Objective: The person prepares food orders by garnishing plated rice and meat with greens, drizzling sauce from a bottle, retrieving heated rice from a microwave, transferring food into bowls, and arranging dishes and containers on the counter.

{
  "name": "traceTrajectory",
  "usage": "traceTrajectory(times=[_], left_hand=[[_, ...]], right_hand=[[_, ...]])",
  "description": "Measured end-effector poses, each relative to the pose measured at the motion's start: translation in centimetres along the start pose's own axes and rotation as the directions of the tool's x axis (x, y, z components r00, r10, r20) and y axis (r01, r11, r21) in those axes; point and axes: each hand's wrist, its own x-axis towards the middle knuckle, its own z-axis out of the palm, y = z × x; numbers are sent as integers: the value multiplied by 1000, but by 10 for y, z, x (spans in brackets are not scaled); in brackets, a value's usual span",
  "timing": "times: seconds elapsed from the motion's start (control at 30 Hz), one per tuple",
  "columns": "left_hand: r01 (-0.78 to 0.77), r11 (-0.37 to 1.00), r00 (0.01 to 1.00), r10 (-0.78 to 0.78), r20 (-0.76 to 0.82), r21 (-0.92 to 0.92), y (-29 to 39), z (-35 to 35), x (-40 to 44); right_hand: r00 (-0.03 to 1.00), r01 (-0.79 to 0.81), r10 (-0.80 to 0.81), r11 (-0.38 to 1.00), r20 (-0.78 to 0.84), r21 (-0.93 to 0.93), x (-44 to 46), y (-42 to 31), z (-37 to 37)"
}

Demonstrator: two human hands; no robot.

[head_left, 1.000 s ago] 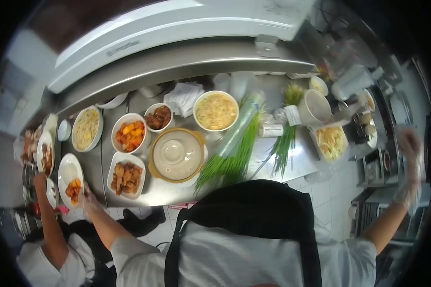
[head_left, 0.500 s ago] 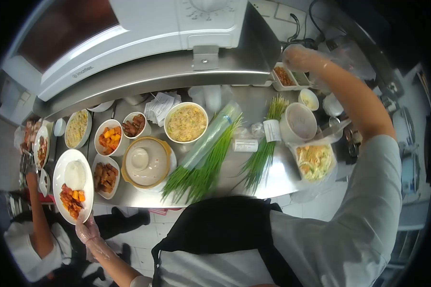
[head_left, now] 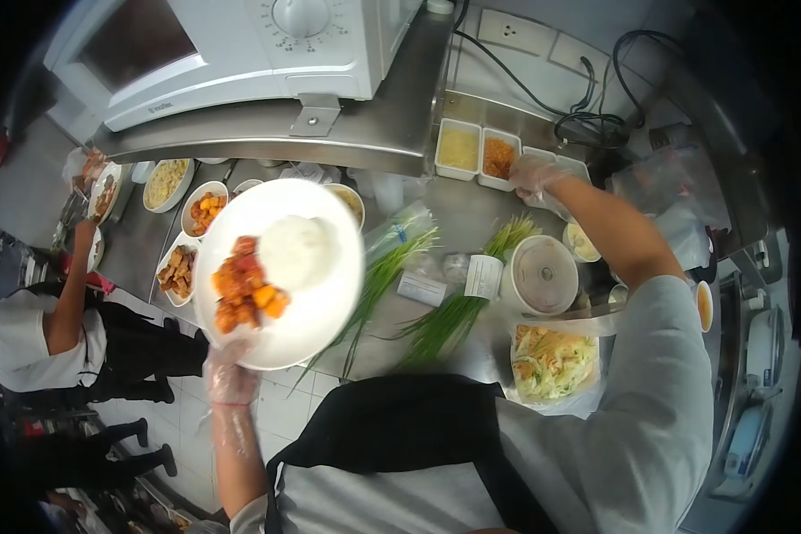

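Note:
My left hand (head_left: 231, 374), in a clear plastic glove, grips the near rim of a white oval plate (head_left: 316, 316). The plate carries a mound of white rice (head_left: 295, 252) and orange-red sauced pieces with yellow chunks (head_left: 246, 287). At the back of the counter, my gloved right hand (head_left: 543, 178) is at a row of small white containers. Its fingers look bunched beside the tub of orange shreds (head_left: 498, 157); whatever they may pinch is hidden. A tub of pale yellow shreds (head_left: 458, 149) stands to the left.
Green chives (head_left: 449, 325) lie on the steel counter near a lidded round tub (head_left: 543, 274) and bagged shredded vegetables (head_left: 554, 363). A microwave (head_left: 240, 58) stands on a raised shelf. Food bowls (head_left: 167, 184) line the left, where a co-worker (head_left: 40, 343) stands.
My left hand has brought the plate rightward and up, closer to the camera, covering the lidded pot. My view has shifted right, showing more small containers; my right hand remains near them.

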Motion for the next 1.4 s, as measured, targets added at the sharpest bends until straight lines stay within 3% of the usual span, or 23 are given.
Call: traceTrajectory(times=[0.03, 0.07, 0.17, 0.2, 0.27, 0.3, 0.37, 0.47, 0.57, 0.67, 0.8, 0.83, 0.93, 0.97, 1.07, 1.17, 1.27, 1.33, 1.4], left_hand=[[55, 999, 997, -55, 48, 0, -9, 11, 3], [109, 994, 989, -108, 97, 2, -16, 25, 5], [160, 987, 955, -151, 257, -14, -34, 75, 7], [189, 982, 938, -182, 295, 4, -43, 83, 12], [89, 980, 919, -148, 364, 175, -63, 94, 25], [219, 974, 912, -225, 344, 56, -65, 105, 22], [217, 972, 894, -235, 382, 90, -72, 121, 30], [211, 969, 872, -244, 423, 125, -82, 147, 40], [211, 962, 860, -268, 435, 176, -84, 172, 48], [196, 951, 833, -290, 471, 239, -90, 186, 60], [198, 946, 808, -306, 503, 257, -94, 202, 66], [215, 939, 802, -327, 500, 270, -93, 205, 66], [228, 934, 799, -341, 495, 276, -95, 211, 67], [226, 935, 803, -337, 492, 272, -97, 212, 67], [218, 937, 790, -333, 514, 271, -103, 212, 70], [251, 925, 774, -368, 515, 285, -106, 211, 70], [197, 953, 798, -292, 527, 229, -106, 204, 64], [187, 962, 759, -270, 592, 199, -108, 190, 65], [312, 910, 765, -410, 497, 271, -87, 184, 45]], right_hand=[[983, -177, 182, 910, 22, 374, -11, -10, 0], [935, -318, 336, 658, 111, 683, -15, -13, 0], [984, -156, 165, 590, 70, 792, 13, 19, 24], [971, -190, 222, 494, 88, 849, 15, 22, 25], [935, -239, 326, 280, 142, 930, -2, 3, 16], [950, -221, 281, 309, 133, 925, 5, 13, 17], [974, -183, 193, 366, 117, 912, 14, 34, 17], [974, -100, 224, 264, 40, 959, -37, 26, -9], [984, 89, 122, 305, -132, 948, -66, 25, -36], [980, 188, 33, 169, -196, 968, -104, 0, -61], [976, 172, -178, 272, -126, 947, -157, -63, -77], [970, 181, -194, 192, -143, 965, -155, -70, -68], [970, 179, -215, 312, -114, 933, -158, -98, -56], [981, 177, -149, 432, -124, 884, -161, -110, -55], [980, 191, -134, 459, -145, 868, -149, -108, -47], [973, 172, -201, 306, -113, 936, -154, -99, -59], [978, 90, -194, 88, -71, 992, -140, -69, -68], [997, 77, -37, 115, -73, 990, -127, -49, -67], [984, 58, 155, 194, -89, 979, -101, -27, -58]])
